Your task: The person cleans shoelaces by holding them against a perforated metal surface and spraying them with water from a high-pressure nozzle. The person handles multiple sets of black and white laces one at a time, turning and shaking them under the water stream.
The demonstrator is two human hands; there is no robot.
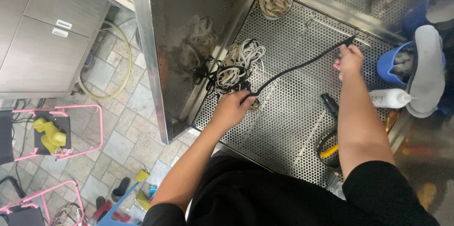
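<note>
A black cord [298, 67] runs taut across a perforated steel work surface [288, 122]. My left hand [232, 108] grips its near end beside a tangled heap of black and white cords [236, 69]. My right hand [349, 60] pinches the far end, held up and to the right. The heap lies against a shiny upright steel panel [175, 41] that mirrors it.
A round bowl of pale cords [275, 1] sits at the back. A white squeeze bottle [388, 98], a blue bucket [388, 67], a black tool [329, 103] and a yellow-and-black tool [328, 150] lie at the right. Pink-framed stools [52, 134] stand on the tiled floor at left.
</note>
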